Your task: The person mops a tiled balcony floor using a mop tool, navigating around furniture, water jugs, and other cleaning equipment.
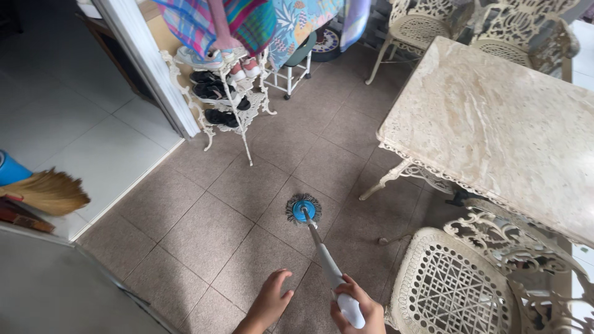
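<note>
My right hand [362, 312] grips the white end of a grey mop handle [325, 260] at the bottom of the view. The handle runs up and left to a round blue mop head [304, 209] with dark fringe, resting on the brown tiled floor. My left hand [271, 301] hovers just left of the handle with fingers spread, holding nothing and not touching the handle.
A marble-topped table [495, 117] stands at right with ornate cream metal chairs, one [451, 284] close beside my right hand. A white shoe rack [223, 99] with shoes stands at the back under hanging cloths. A straw broom [46, 192] lies at left past a doorway.
</note>
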